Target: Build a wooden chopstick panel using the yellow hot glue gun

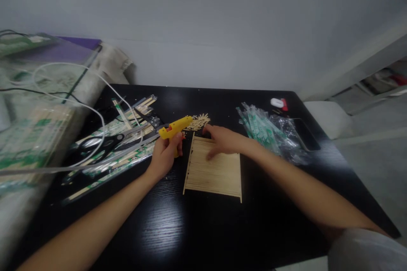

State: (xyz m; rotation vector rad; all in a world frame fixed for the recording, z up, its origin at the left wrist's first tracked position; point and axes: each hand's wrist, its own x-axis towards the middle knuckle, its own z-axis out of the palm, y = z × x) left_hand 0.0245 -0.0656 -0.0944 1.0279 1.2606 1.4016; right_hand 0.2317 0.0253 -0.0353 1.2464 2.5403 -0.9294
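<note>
My left hand [165,153] is closed round the grip of a yellow glue gun [176,127], whose nozzle points right toward the top of a flat mat of wooden sticks [219,173]. This mat lies on the black table [190,228] in front of me. My right hand [222,140] rests palm down on the mat's upper part, fingers stretched flat. A small heap of short stick pieces [199,121] lies just behind the mat, near the gun's tip.
Black scissors [104,144] and packs of wrapped chopsticks [127,135] lie at the left with a white cable [79,106] looping over them. Empty green-printed wrappers [267,131], a phone [305,135] and a small white-and-red object [278,103] sit at the right. A wall stands behind.
</note>
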